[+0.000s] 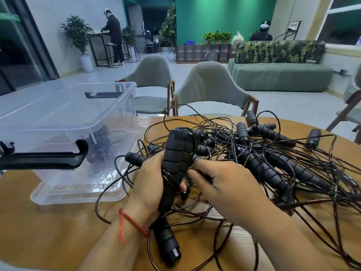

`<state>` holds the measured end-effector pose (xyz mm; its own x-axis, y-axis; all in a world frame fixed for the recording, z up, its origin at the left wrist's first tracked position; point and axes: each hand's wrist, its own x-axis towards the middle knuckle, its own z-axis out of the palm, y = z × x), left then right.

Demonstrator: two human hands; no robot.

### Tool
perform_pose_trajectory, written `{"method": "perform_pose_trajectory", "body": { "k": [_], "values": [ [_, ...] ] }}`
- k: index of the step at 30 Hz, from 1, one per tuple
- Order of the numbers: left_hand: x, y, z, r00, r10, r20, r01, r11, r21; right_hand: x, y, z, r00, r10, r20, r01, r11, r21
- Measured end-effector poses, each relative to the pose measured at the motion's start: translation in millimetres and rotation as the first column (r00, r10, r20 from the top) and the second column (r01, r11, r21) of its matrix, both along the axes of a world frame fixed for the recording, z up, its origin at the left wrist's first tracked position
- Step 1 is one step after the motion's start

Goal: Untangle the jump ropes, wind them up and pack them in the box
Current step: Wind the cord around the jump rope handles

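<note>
My left hand (pixel 149 180) grips a pair of black ribbed jump-rope handles (pixel 178 151), held upright side by side above the table. My right hand (pixel 220 184) is curled beside them and pinches thin black cord at the handles' lower part. A big tangle of black ropes and handles (pixel 273 159) covers the right half of the round wooden table (pixel 39 231). Another handle (pixel 168 243) lies below my left wrist. The clear plastic box (pixel 64 122) stands at the left, with a dark rope bundle (pixel 98 145) inside.
Black latch handles (pixel 45 159) clip the box's rims. Two grey-green chairs (pixel 211 89) stand at the table's far side, a third at the right edge. A green sofa (pixel 279 75) and two people are farther back.
</note>
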<state>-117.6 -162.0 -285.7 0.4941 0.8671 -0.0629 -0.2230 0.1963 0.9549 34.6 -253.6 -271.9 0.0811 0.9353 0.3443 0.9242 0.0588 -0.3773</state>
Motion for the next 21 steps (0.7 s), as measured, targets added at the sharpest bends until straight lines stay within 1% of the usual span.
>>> {"method": "perform_pose_trajectory", "body": {
  "k": [3, 5, 6, 7, 8, 9, 10, 12, 14, 16, 18, 21],
  "values": [
    [-0.8, 1.0, 8.7, 0.996, 0.018, 0.09, -0.01, 0.996, -0.09, -7.0, -0.7, -1.5, 1.0, -0.003, 0.006, 0.003, 1.0, -0.021],
    [-1.7, 0.6, 13.8, 0.992, 0.004, 0.126, 0.008, 0.995, -0.097, -8.0, -1.4, 0.6, 1.0, -0.005, 0.026, 0.006, 0.999, -0.039],
    [-1.9, 0.6, 13.5, 0.995, 0.035, 0.093, -0.03, 0.998, -0.048, -8.9, -2.3, 1.6, 1.0, 0.0, 0.025, 0.002, 0.999, -0.051],
    [-3.2, 2.6, 10.5, 0.995, 0.104, 0.012, -0.104, 0.992, 0.065, -11.2, -3.2, 1.9, 1.0, 0.006, 0.009, -0.005, 0.998, -0.069],
    [-4.6, 4.5, 7.6, 0.979, 0.188, -0.076, -0.168, 0.963, 0.212, -13.1, -4.2, 2.0, 1.0, 0.007, -0.016, -0.009, 0.996, -0.092],
    [-5.9, 4.1, 6.3, 0.959, 0.251, -0.13, -0.195, 0.921, 0.336, -14.3, -4.6, 1.7, 0.998, 0.008, -0.066, -0.015, 0.994, -0.109],
    [-6.6, 4.4, 4.9, 0.946, 0.288, -0.147, -0.209, 0.891, 0.402, -14.3, -4.0, 0.5, 0.989, 0.011, -0.15, -0.03, 0.992, -0.126],
    [-6.9, 2.8, 6.3, 0.949, 0.292, -0.117, -0.214, 0.873, 0.439, -11.9, -1.6, -0.9, 0.93, 0.037, -0.366, -0.102, 0.982, -0.159],
    [-7.3, -1.6, 11.6, 0.963, 0.26, -0.075, -0.204, 0.877, 0.434, -9.3, 1.3, -3.0, 0.852, 0.064, -0.52, -0.167, 0.974, -0.154],
    [-6.7, -7.1, 16.2, 0.973, 0.225, -0.057, -0.171, 0.863, 0.475, -8.0, 2.8, -4.3, 0.811, 0.078, -0.579, -0.191, 0.972, -0.136],
    [-6.2, -10.1, 15.0, 0.968, 0.243, -0.066, -0.175, 0.836, 0.519, -7.2, 3.6, -5.5, 0.78, 0.101, -0.618, -0.223, 0.967, -0.124],
    [-6.4, -8.3, 9.6, 0.965, 0.246, -0.089, -0.167, 0.841, 0.514, -5.9, 3.0, -5.8, 0.794, 0.109, -0.598, -0.227, 0.966, -0.125]
  ]
}}
